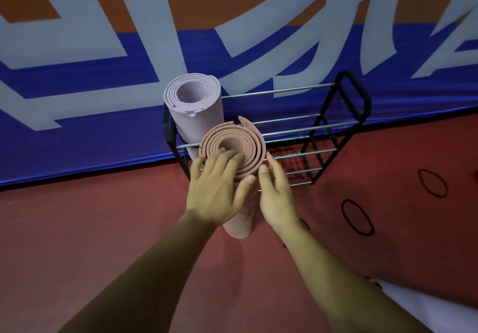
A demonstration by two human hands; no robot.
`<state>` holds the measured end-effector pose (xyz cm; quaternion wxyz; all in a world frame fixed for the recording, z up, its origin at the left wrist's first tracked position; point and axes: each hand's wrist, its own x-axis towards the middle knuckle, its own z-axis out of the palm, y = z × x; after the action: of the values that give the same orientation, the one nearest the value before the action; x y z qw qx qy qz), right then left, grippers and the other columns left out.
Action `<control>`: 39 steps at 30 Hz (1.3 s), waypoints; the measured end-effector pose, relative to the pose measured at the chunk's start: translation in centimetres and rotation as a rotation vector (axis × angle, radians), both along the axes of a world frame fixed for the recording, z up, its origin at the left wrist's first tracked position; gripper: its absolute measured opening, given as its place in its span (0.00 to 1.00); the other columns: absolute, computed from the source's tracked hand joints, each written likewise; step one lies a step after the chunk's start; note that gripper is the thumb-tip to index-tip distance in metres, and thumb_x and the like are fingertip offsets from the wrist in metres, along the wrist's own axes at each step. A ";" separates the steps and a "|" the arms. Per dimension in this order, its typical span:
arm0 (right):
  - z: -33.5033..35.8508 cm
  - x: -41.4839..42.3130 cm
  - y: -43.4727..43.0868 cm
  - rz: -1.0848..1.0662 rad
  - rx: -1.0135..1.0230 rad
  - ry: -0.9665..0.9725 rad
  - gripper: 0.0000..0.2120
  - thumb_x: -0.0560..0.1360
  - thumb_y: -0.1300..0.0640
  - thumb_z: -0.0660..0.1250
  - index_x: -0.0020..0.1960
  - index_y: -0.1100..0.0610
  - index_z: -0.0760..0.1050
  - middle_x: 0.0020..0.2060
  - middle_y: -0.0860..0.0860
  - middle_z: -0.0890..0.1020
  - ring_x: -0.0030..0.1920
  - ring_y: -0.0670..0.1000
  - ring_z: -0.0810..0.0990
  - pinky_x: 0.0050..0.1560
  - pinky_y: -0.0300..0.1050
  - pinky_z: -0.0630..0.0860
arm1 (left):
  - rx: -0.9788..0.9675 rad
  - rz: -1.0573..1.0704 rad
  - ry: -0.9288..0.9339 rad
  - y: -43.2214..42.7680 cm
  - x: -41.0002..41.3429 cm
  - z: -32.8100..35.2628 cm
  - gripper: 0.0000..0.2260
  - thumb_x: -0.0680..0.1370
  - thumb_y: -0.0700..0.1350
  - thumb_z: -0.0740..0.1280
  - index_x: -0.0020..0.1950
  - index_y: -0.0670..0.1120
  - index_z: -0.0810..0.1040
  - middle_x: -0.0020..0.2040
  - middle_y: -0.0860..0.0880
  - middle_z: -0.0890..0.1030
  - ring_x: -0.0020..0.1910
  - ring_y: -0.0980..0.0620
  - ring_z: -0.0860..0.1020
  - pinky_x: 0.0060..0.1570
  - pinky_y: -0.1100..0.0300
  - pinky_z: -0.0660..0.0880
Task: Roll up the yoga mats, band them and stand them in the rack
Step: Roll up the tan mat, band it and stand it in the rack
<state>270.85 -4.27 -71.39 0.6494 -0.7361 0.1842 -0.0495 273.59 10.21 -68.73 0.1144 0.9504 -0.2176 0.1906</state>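
In front of the black rack, on the red floor: salmon-pink rolled mat, long axis upright, spiral end up, layers uneven, outer edge chipped. Left hand fingers flat on that end; right hand fingers straight against its side.

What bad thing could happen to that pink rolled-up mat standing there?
1. The pink rolled foam mat shows no band that I can see, and its outer flap sticks out at the top. The black elastic bands lie on the red floor, so it might unroll.
2. It stands on end outside the black wire rack, steadied by the left hand and right hand. Let go, it could topple.
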 end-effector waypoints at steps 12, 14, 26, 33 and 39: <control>0.3 -0.2 0.4 -0.019 -0.015 0.011 0.34 0.73 0.30 0.55 0.76 0.40 0.64 0.72 0.46 0.72 0.72 0.44 0.69 0.73 0.53 0.68 | 0.005 -0.031 -0.030 0.2 -0.2 0.7 0.22 0.82 0.57 0.56 0.66 0.46 0.79 0.67 0.49 0.78 0.70 0.48 0.73 0.68 0.46 0.61; 0.4 -0.3 0.3 -0.023 -0.030 0.008 0.34 0.73 0.31 0.55 0.76 0.40 0.65 0.72 0.46 0.72 0.72 0.44 0.69 0.73 0.53 0.68 | -0.004 -0.036 -0.031 0.0 -0.3 0.8 0.21 0.82 0.56 0.56 0.66 0.46 0.79 0.67 0.49 0.78 0.70 0.48 0.72 0.68 0.47 0.61; 2.1 -3.6 -4.9 -0.170 -0.129 -0.070 0.22 0.81 0.44 0.57 0.74 0.45 0.70 0.67 0.44 0.73 0.68 0.42 0.72 0.72 0.46 0.68 | -0.153 -0.247 0.046 -6.8 -2.1 3.1 0.19 0.83 0.51 0.57 0.66 0.42 0.78 0.68 0.45 0.77 0.67 0.45 0.74 0.67 0.48 0.66; 0.3 -8.0 -11.2 -0.295 -0.171 -0.004 0.18 0.83 0.50 0.61 0.72 0.47 0.72 0.68 0.45 0.74 0.68 0.42 0.71 0.72 0.47 0.68 | -0.328 -0.425 0.204 -13.3 -5.5 1.0 0.16 0.83 0.50 0.58 0.63 0.43 0.78 0.62 0.48 0.77 0.62 0.49 0.74 0.64 0.54 0.70; -8.8 -12.0 -15.0 -0.312 -0.255 0.122 0.20 0.83 0.48 0.61 0.74 0.47 0.71 0.69 0.50 0.73 0.71 0.50 0.71 0.73 0.53 0.67 | -0.324 -0.227 0.452 -16.7 -7.7 -10.3 0.22 0.82 0.58 0.52 0.64 0.46 0.76 0.59 0.49 0.77 0.58 0.47 0.74 0.60 0.47 0.72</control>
<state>258.81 -19.24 -80.15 0.5233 -0.7764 0.3271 -0.1278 265.86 -6.48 -79.08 0.3306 0.9077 -0.2584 -0.0077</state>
